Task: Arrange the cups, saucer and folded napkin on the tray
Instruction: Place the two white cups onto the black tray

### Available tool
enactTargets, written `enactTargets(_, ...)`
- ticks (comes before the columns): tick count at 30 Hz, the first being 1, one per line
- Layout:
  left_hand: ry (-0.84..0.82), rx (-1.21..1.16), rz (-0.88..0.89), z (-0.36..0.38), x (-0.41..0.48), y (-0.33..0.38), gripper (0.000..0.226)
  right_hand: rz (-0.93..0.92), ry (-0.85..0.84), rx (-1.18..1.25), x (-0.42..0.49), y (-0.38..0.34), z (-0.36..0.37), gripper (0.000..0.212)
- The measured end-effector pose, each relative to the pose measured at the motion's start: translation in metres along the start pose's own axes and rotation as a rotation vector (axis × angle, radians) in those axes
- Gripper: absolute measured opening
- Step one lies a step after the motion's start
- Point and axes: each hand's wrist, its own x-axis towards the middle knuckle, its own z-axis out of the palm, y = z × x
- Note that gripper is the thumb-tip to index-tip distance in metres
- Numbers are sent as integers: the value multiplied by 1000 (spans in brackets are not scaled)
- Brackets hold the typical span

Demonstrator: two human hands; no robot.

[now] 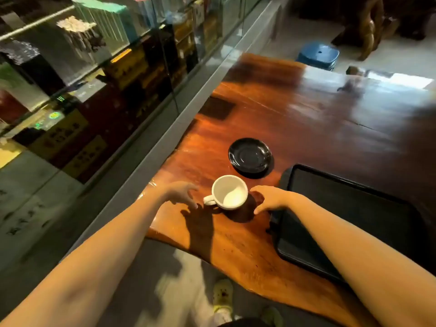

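A white cup (229, 192) stands upright on the wooden table (306, 119), its handle pointing left. My left hand (181, 193) hovers just left of the handle, fingers spread, holding nothing. Just right of the cup is my right hand (269, 199), fingers curled downward and apart from the cup, also empty. A black saucer (250, 155) lies on the table beyond the cup. The black tray (354, 208) rests to the right, partly under my right forearm. No napkin is in view.
A glass display case (106, 79) with boxes runs along the table's left edge. A blue stool (317, 55) stands on the floor past the far end. The table's near edge is irregular; my feet show below it.
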Motion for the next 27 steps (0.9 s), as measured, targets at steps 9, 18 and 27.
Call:
enactTargets(9,126,-236,240,33,29,4,70,-72,194,301,38,-8,28,84)
enactTargets(18,263,-521,331,47,39,11,55,-102,301,491,35,-8,35,84)
enactTargets(27,199,-558,442,30,32,71,53,-131,466,555,-15,18,16,77)
